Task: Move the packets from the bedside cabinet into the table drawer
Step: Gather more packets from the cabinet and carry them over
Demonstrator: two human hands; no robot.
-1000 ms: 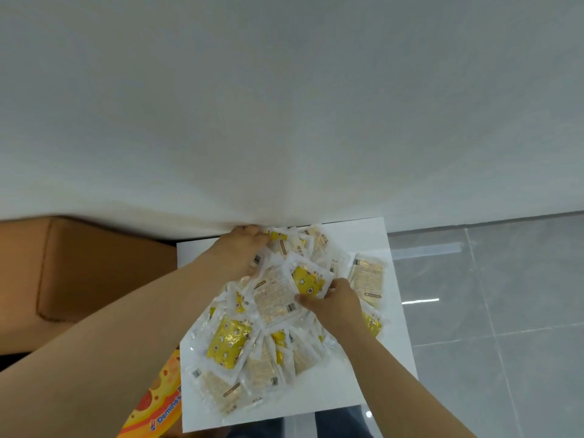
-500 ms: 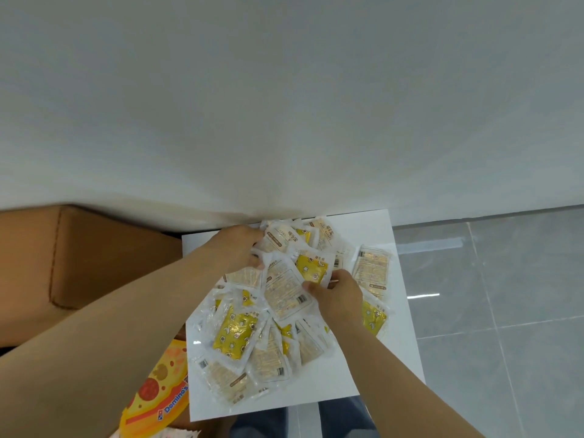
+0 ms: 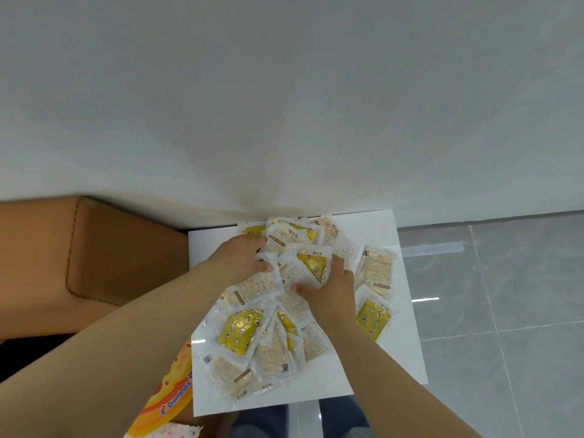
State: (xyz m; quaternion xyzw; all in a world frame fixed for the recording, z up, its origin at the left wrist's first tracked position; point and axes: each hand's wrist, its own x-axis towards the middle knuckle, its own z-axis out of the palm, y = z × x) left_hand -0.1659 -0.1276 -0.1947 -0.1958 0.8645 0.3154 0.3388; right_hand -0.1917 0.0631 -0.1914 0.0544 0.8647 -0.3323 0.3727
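Packets (image 3: pixel 240 331) heaped on white cabinet (image 3: pixel 379 229), left hand (image 3: pixel 243 257) gripping some at far side, right hand (image 3: pixel 328 289) gripping central ones

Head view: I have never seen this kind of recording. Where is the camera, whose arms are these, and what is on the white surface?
There is no machine here: a person works bare-handed, and the one camera sits on their head, looking forward and down. The two arms coming in from below are the wearer's own. A heap of small packets, yellow and pale ones in clear wrappers, lies on the white cabinet top against the wall. The left hand and the right hand both reach into the heap, and the fingers of each curl round packets near its middle. Left of the cabinet stands a brown cardboard box; an orange Domino's box shows at the bottom edge. No drawer is in view.
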